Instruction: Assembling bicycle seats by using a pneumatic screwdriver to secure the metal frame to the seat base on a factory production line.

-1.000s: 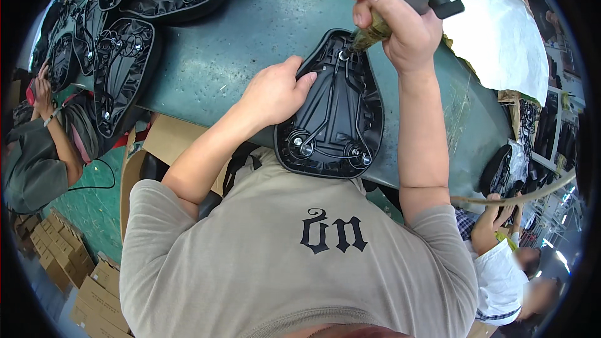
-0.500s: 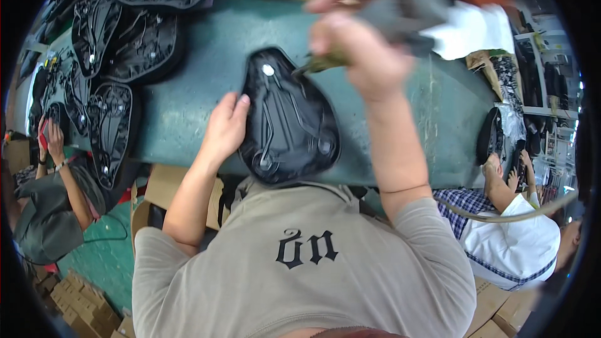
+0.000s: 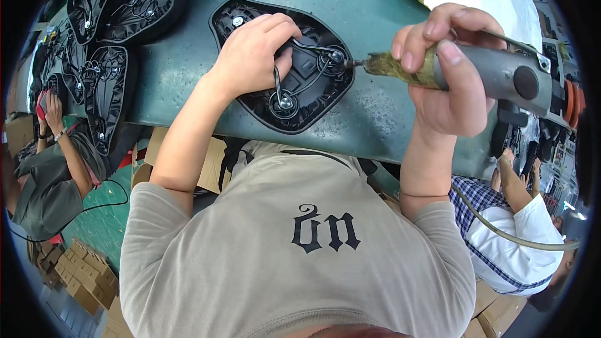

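Note:
A black bicycle saddle (image 3: 308, 72) lies underside up on the green table, its narrow end toward the far left. Metal rails and coil springs (image 3: 286, 102) show inside its rim. My left hand (image 3: 253, 53) is closed over the saddle's middle, its fingers curled at the metal rails and hiding part of them. My right hand (image 3: 452, 81) grips a grey pistol-shaped power tool (image 3: 501, 72) with a yellow-wrapped nose. The tool's thin tip is at the spring near the saddle's right end; whether it touches the metal I cannot tell.
Several more upturned saddles (image 3: 106, 97) crowd the table's left side. A pale hose (image 3: 507, 236) curves at the right. One person (image 3: 47, 175) works at the left, another (image 3: 510, 238) at the right. White sheeting (image 3: 476, 0) lies at the far right; cardboard boxes (image 3: 87, 269) stand lower left.
The saddle has moved away from me and turned, its narrow end now to the left. My left hand has gone from its edge onto the rails. The tool has come down to the spring.

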Demonstrator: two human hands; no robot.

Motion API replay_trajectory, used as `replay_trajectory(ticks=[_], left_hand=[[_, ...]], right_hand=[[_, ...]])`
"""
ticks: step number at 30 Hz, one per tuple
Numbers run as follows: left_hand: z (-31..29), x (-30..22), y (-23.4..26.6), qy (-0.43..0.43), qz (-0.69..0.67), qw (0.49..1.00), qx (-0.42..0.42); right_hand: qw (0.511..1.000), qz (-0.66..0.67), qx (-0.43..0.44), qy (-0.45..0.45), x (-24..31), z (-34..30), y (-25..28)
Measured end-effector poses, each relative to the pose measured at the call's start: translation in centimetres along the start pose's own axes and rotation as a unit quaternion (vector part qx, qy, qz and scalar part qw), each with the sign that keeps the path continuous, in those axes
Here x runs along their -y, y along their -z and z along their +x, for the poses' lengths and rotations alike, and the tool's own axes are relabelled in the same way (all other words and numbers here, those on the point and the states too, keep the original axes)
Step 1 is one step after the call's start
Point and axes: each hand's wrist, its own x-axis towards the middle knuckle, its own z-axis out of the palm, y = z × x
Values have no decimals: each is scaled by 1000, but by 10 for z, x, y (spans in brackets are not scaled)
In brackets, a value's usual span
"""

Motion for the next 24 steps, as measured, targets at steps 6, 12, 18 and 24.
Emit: replay_trajectory(ticks=[6, 12, 18, 24], left_hand=[[-2, 4, -2, -26, 8, 999, -44], [-3, 6, -5, -40, 10, 998, -54], [-9, 4, -1, -35, 8, 998, -57], [-15, -24, -15, 115, 35, 978, -170]], right_hand=[[999, 36, -4, -39, -39, -8, -5], [997, -20, 4, -71, -48, -2, 0], [994, -18, -6, -104, -30, 7, -14], [996, -2, 91, 15, 30, 2, -5]])
